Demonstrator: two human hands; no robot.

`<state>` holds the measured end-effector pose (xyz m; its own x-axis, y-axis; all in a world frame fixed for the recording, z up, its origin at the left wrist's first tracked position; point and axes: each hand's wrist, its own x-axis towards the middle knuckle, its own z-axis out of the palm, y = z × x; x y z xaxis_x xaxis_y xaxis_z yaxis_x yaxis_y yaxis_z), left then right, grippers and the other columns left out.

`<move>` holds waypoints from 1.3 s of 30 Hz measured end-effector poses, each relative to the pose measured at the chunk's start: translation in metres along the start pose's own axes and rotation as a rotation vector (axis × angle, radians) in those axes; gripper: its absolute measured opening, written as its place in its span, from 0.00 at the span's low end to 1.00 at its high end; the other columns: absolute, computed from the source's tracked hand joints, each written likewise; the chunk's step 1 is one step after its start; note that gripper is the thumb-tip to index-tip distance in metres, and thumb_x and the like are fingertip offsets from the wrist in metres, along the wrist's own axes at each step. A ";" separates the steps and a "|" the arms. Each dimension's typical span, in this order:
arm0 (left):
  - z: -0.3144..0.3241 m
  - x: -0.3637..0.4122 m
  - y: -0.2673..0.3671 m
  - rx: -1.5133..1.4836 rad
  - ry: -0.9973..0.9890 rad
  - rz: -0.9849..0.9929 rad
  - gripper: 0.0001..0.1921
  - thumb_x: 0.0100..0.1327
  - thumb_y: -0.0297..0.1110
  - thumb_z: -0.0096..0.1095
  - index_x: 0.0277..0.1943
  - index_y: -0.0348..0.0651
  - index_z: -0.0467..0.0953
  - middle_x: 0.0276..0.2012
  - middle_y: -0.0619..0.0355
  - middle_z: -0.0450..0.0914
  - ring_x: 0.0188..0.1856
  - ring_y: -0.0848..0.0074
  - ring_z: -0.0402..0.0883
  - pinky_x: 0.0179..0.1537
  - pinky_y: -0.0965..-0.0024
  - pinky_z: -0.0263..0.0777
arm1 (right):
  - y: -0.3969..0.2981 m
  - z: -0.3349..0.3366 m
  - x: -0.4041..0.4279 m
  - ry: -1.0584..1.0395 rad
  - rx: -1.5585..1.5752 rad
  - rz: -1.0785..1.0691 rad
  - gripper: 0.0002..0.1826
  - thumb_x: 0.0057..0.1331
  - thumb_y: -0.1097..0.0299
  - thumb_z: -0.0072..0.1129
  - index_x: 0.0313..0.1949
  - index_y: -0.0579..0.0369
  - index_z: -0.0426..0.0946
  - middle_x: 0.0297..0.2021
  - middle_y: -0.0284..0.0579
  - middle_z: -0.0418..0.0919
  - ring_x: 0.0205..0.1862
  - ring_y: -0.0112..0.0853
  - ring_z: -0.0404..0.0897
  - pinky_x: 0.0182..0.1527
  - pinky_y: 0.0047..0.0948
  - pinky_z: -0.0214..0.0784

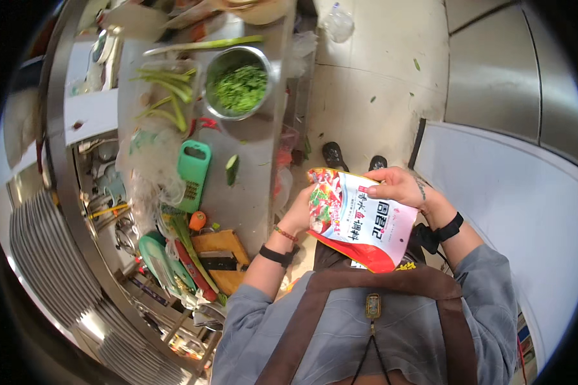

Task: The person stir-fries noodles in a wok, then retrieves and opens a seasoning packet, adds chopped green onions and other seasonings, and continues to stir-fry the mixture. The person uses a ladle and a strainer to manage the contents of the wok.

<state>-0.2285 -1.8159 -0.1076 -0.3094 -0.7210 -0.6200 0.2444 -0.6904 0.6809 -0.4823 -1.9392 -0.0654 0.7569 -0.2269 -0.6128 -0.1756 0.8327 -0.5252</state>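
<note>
A printed seasoning packet [356,216], white, pink and red, is held in front of my waist. My left hand [299,211] grips its left end, with the fingers partly hidden behind it. At the upper right edge, my right hand [399,188] pinches the packet, thumb on the printed face. The packet bears large writing and a picture of food. Whether it is sealed or cut, I cannot tell.
Along the steel counter [250,192] to my left are a steel bowl [262,57] of chopped greens, a green grater [192,178], a cucumber piece [231,169], a carrot [198,221] and a wooden board [221,240]. A white-topped unit [491,183] stands at my right.
</note>
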 end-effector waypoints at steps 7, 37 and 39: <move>-0.012 0.001 -0.047 0.452 0.230 -0.110 0.14 0.62 0.21 0.64 0.51 0.31 0.78 0.44 0.60 0.83 0.42 0.81 0.80 0.47 0.75 0.75 | 0.027 -0.041 -0.002 0.015 -0.003 -0.061 0.18 0.67 0.67 0.58 0.52 0.67 0.77 0.41 0.42 0.83 0.40 0.21 0.80 0.45 0.23 0.72; 0.039 0.001 -0.037 0.652 0.725 0.105 0.03 0.62 0.18 0.60 0.37 0.34 0.78 0.33 0.64 0.80 0.35 0.85 0.75 0.38 0.77 0.71 | 0.070 -0.053 0.019 -0.082 0.495 0.074 0.18 0.66 0.70 0.60 0.53 0.67 0.75 0.41 0.44 0.84 0.36 0.23 0.83 0.40 0.21 0.76; 0.007 -0.024 -0.028 0.592 0.937 0.124 0.04 0.64 0.20 0.59 0.33 0.36 0.76 0.29 0.64 0.78 0.33 0.85 0.73 0.37 0.77 0.69 | 0.072 -0.062 0.014 -0.128 0.388 -0.006 0.18 0.67 0.70 0.59 0.53 0.66 0.75 0.42 0.44 0.84 0.38 0.23 0.83 0.41 0.21 0.75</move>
<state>-0.2345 -1.7783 -0.1091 0.5635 -0.7151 -0.4136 -0.3281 -0.6533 0.6823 -0.5237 -1.9137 -0.1485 0.8340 -0.1882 -0.5186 0.0612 0.9658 -0.2521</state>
